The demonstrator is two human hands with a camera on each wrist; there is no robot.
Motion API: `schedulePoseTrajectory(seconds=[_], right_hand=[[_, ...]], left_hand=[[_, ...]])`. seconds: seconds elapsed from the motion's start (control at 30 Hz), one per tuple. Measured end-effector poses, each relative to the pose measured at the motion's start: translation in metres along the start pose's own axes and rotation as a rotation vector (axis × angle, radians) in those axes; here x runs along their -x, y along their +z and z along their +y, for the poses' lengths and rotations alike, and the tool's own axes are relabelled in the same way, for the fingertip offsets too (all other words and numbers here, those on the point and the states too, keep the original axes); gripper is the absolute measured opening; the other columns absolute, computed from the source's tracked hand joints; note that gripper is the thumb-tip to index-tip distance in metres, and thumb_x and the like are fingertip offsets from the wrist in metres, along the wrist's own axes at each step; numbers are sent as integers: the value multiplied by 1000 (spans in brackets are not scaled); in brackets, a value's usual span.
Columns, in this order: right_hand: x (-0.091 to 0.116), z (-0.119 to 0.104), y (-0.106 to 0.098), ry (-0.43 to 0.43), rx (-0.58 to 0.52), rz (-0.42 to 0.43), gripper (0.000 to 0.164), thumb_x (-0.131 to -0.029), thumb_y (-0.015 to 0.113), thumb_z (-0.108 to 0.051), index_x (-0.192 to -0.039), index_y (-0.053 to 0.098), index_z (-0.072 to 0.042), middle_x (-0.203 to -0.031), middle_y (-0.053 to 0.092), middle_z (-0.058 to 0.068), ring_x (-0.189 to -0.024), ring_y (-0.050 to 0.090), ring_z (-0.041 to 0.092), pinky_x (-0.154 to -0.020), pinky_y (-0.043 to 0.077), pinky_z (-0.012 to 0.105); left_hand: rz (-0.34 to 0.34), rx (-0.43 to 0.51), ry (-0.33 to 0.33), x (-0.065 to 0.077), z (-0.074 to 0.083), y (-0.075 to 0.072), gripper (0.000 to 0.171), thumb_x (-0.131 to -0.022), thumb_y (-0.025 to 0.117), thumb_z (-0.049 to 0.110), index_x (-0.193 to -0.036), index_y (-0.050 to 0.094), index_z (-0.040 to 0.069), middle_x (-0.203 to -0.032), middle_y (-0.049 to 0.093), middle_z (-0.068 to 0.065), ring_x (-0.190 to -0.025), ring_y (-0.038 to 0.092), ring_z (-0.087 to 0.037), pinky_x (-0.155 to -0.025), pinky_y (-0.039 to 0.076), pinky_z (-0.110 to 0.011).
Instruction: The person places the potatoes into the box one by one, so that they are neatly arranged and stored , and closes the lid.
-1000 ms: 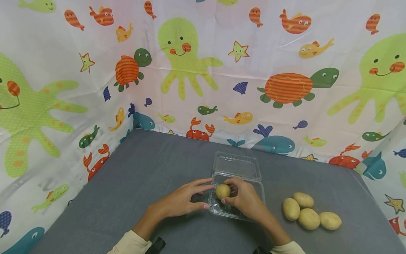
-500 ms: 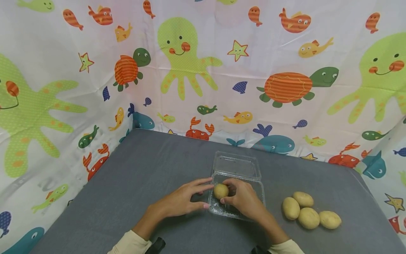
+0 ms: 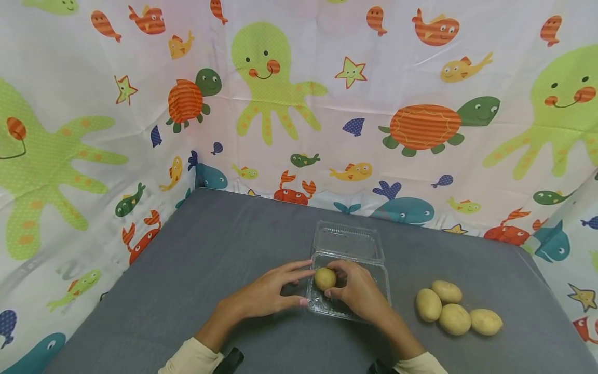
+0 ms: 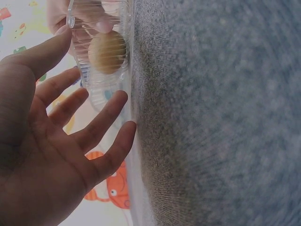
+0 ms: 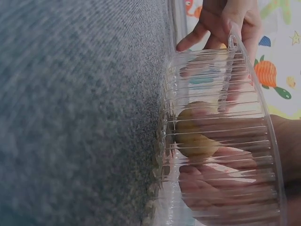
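A clear plastic clamshell container (image 3: 334, 312) lies on the grey cloth, its lid (image 3: 348, 241) folded back away from me. Inside its left part is a potato (image 3: 324, 279), which my right hand (image 3: 361, 291) holds between thumb and fingers. Through the ribbed wall in the right wrist view, the potato (image 5: 193, 134) shows low in the container. My left hand (image 3: 266, 292) is at the container's left side, fingers spread and thumb apart; fingertips and thumb are at the rim. The left wrist view shows that hand's palm (image 4: 51, 150) with nothing in it.
Several loose potatoes (image 3: 455, 319) lie in a cluster on the cloth to the right of the container. Behind and to the left, a white curtain (image 3: 280, 161) printed with sea animals rises from the table's edges.
My right hand has shifted the potato slightly left within the container. The left hand stays at the container's left side, and the loose potatoes are unmoved.
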State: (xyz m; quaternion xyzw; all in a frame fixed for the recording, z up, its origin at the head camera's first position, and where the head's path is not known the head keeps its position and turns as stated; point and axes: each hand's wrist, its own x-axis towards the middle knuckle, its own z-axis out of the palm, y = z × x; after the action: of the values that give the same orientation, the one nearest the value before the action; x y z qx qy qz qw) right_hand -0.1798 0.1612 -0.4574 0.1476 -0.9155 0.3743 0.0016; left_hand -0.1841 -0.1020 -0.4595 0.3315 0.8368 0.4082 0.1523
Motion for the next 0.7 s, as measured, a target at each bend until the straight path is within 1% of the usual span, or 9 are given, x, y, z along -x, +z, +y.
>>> schedulePoseTrajectory(seconds=[0.13, 0.23, 0.43, 0.57, 0.7], right_hand=[[2, -1, -1, -29, 24, 9, 54, -74, 96, -7, -124, 74, -7, -118, 74, 7, -100, 70, 19, -87, 59, 44], [3, -1, -3, -33, 25, 7, 54, -75, 96, -6, -124, 73, -7, -119, 74, 7, -100, 70, 19, -86, 60, 43], [5, -1, -5, -5, -6, 8, 53, -77, 94, -5, -126, 73, -8, -123, 73, 7, -102, 71, 20, -86, 61, 43], [6, -2, -7, 19, -33, 14, 54, -78, 94, -6, -128, 73, -7, -127, 73, 8, -104, 73, 24, -85, 62, 44], [8, -2, -10, 35, -36, 17, 55, -80, 93, -10, -131, 72, -7, -132, 72, 10, -107, 74, 29, -84, 62, 44]], left_hand=[[-1, 2, 2, -1, -1, 0, 67, -101, 72, 46, -161, 48, 27, -172, 32, 11, -136, 61, -22, -115, 48, -49], [-2, 3, -1, -1, -1, 0, 68, -101, 72, 46, -161, 47, 27, -172, 32, 12, -136, 61, -21, -115, 47, -49], [-2, 0, 5, 0, 1, -1, 67, -102, 71, 47, -161, 48, 25, -172, 33, 9, -136, 61, -23, -115, 47, -51], [-1, -8, 12, 1, 2, -1, 67, -102, 70, 46, -161, 49, 23, -172, 34, 7, -135, 62, -24, -115, 47, -52], [0, -19, 17, 1, 2, -1, 67, -102, 70, 46, -161, 49, 22, -172, 34, 6, -135, 62, -24, -114, 47, -52]])
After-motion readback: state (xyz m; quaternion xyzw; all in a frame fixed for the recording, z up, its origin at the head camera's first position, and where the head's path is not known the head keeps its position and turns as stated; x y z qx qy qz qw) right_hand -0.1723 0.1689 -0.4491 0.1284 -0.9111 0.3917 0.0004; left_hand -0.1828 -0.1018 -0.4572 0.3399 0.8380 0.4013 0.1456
